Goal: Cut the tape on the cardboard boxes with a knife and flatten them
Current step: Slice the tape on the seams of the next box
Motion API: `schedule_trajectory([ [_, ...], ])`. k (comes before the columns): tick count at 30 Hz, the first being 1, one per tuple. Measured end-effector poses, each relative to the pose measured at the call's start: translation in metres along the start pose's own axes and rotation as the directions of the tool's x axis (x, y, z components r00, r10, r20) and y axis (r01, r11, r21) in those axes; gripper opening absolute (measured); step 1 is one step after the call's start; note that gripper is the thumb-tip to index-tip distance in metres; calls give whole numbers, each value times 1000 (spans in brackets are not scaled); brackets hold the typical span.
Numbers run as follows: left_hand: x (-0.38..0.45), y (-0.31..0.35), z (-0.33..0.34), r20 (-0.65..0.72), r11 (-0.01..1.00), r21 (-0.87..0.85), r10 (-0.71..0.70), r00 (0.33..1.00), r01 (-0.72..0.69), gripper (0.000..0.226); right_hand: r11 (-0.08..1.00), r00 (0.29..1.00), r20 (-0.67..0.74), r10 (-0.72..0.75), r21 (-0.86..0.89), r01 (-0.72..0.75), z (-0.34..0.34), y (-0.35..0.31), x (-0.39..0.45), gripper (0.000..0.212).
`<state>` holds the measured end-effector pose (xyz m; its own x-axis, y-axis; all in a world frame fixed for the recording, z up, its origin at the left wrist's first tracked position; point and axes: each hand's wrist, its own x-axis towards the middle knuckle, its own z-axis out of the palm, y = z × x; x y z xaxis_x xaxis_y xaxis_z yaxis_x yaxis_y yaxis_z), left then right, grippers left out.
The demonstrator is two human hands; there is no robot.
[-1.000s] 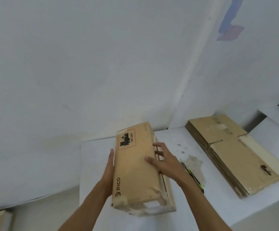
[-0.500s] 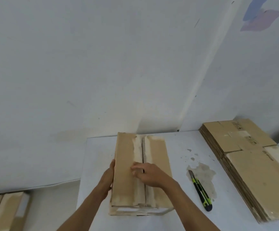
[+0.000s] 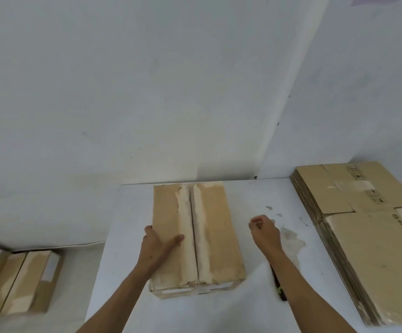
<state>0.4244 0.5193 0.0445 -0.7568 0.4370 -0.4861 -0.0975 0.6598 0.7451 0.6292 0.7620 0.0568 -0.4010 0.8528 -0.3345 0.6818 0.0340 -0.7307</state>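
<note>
A closed cardboard box (image 3: 216, 234) lies flat on the white table (image 3: 255, 198), its centre seam with torn pale tape strips facing up. My left hand (image 3: 158, 246) holds the box's left edge, thumb lying on the top face. My right hand (image 3: 263, 230) hovers to the right of the box, off it, fingers loosely curled and holding nothing. The knife (image 3: 279, 288), black with a green handle, lies on the table mostly hidden under my right forearm.
A stack of flattened cardboard boxes (image 3: 363, 231) fills the table's right side. Another taped box (image 3: 19, 282) sits lower at the left, beside the table. White walls meet in a corner right behind the table. A stain marks the tabletop near my right hand.
The box was turned seam-up and laid flat. My right hand lifted off the box top and moved right, over the knife area. My left hand stayed on the box's left edge.
</note>
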Motion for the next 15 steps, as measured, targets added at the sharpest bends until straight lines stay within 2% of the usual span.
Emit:
schedule_trajectory([
  [2, -4, 5, 9, -33, 1000, 11, -6, 999, 6, 94, 973, 990, 34, 134, -194, -125, -6, 48, 11, 35],
  [5, -8, 10, 15, -65, 1000, 21, -20, 998, 21, 93, 855, 941, 97, 323, -457, -247, -9, 97, 12, 58],
  [7, -12, 13, 17, -84, 999, 12, -38, 996, 39, 94, 793, 931, 106, 348, -564, -232, -4, 117, 8, 57],
  [9, -16, 16, 22, -97, 998, 3, -63, 993, 64, 95, 758, 944, 111, 312, -628, -177, 1, 131, 4, 49],
  [12, -27, 19, 35, -121, 997, -12, -72, 990, 71, 91, 779, 954, 132, 270, -612, -135, 2, 138, 4, 43],
  [15, -38, 18, 48, -137, 997, -29, -75, 988, 72, 90, 888, 939, 158, 307, -403, -223, -5, 126, 13, 46],
])
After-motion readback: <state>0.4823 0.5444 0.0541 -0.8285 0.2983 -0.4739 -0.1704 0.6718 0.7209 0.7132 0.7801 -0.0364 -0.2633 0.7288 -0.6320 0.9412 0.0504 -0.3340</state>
